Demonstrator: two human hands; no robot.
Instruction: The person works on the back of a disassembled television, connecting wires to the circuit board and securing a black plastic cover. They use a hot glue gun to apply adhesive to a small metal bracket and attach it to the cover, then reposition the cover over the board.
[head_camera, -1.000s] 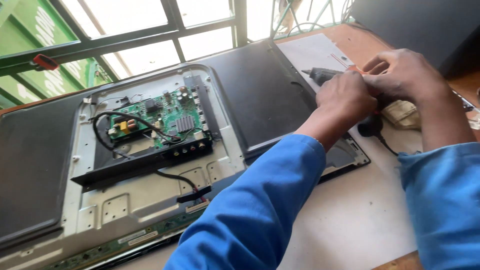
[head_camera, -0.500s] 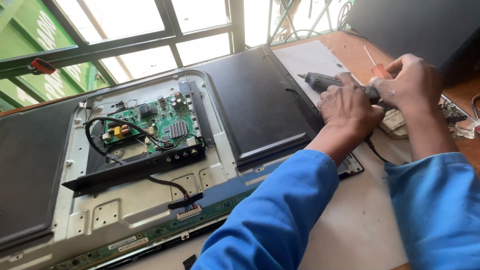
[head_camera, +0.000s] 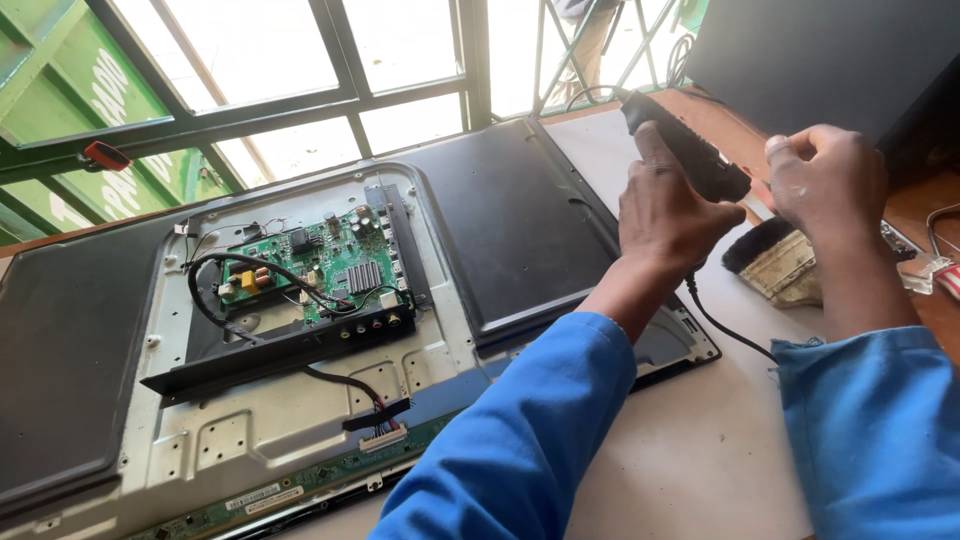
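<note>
My left hand (head_camera: 668, 215) has lifted the black corded tool (head_camera: 685, 150) off the tabletop (head_camera: 690, 450), grip closed round its body, above the opened television's (head_camera: 300, 330) right end. My right hand (head_camera: 825, 180) has let go, fingers loosely curled, empty beside it.

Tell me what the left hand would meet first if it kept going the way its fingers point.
Probably nothing close: the left hand, gripping the black corded tool, points up toward the window bars. Depth is unclear.

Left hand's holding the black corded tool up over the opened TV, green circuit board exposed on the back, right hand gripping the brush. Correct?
Not quite: the right hand grips nothing; the brush lies on the table below it. The head view shows this. The left hand does hold the black corded tool, and the green circuit board is exposed.
</note>
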